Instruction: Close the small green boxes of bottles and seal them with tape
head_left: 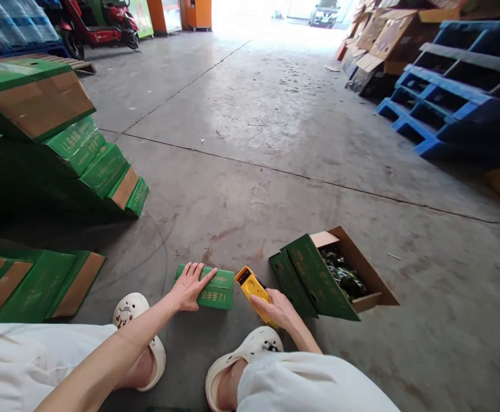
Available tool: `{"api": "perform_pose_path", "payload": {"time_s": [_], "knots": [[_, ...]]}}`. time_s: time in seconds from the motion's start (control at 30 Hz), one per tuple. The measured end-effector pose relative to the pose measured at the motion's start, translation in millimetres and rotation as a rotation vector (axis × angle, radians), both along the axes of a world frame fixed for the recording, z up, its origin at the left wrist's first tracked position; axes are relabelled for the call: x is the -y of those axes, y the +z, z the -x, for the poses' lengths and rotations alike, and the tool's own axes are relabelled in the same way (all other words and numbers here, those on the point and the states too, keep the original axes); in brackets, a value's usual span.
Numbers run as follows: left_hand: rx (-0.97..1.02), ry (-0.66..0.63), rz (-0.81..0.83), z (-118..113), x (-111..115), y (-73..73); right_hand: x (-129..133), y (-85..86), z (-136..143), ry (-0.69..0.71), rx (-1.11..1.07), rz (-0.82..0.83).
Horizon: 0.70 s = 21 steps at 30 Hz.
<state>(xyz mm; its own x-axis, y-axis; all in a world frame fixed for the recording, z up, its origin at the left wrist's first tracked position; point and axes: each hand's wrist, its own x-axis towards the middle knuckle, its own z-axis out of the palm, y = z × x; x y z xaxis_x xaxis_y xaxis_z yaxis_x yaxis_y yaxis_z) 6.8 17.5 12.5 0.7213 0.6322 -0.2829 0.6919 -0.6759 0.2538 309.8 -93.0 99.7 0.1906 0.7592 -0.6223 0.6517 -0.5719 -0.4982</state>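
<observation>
On the concrete floor between my feet sits a small closed green carton (221, 297) with gold lettering. My left hand (190, 286) lies across its top left part, fingers spread and pressing on the cardboard. In my right hand (273, 309) is a yellow handheld tool (252, 289) with a dark opening at its front end; its exact kind is unclear. That end is close to the carton's right side, and I cannot tell if they touch. Right of the tool stands an open green carton (318, 277) holding dark, shiny plastic-wrapped items (344, 272).
Stacked green cartons (104, 169) rise at the left, with more green cartons (39, 286) lower down. Blue pallets (443, 103) and brown cardboard boxes (391, 40) stand at the right. A red scooter (98, 31) is parked at the back left. My white clogs (258, 340) flank the small carton.
</observation>
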Motion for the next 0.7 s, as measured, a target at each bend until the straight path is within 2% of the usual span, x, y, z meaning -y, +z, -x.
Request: {"api": "perform_pose_path", "payload": {"time_s": [0.03, 0.1, 0.17, 0.2, 0.3, 0.4, 0.47, 0.53, 0.6, 0.63, 0.7], "knots": [[0.021, 0.090, -0.006, -5, 5, -0.8, 1, 3.4, -2, -0.031, -0.040, -0.041], [0.045, 0.378, -0.014, -15, 18, -4.1, 4, 9.9, -7, -0.107, -0.186, -0.104], [0.066, 0.674, 0.011, -29, 28, -6.3, 5, 15.2, -10, -0.201, -0.414, -0.142], [0.086, 0.764, 0.049, -36, 30, -5.8, 4, 17.2, -10, -0.250, -0.534, -0.157], [0.199, 0.846, 0.182, -49, 24, 4.5, -1, 19.9, -6, -0.327, -0.805, -0.187], [0.452, 0.924, 0.335, -45, 2, 25.6, -7, 18.6, 3, -0.293, -0.972, -0.173], [0.643, 1.032, 0.657, -38, -12, 40.5, -9, 17.4, 9, -0.275, -1.018, -0.160], [0.769, 1.126, 1.128, -32, -20, 52.4, -9, 17.3, 12, -0.271, -1.027, -0.138], [0.830, 1.185, 1.496, -28, -23, 60.6, -7, 19.0, 14, -0.255, -1.018, -0.114], [0.846, 1.199, 1.599, -28, -23, 63.5, -6, 20.5, 14, -0.241, -1.007, -0.102], [0.841, 1.207, 1.687, -28, -23, 67.6, -4, 23.9, 14, -0.211, -0.977, -0.080]]}}
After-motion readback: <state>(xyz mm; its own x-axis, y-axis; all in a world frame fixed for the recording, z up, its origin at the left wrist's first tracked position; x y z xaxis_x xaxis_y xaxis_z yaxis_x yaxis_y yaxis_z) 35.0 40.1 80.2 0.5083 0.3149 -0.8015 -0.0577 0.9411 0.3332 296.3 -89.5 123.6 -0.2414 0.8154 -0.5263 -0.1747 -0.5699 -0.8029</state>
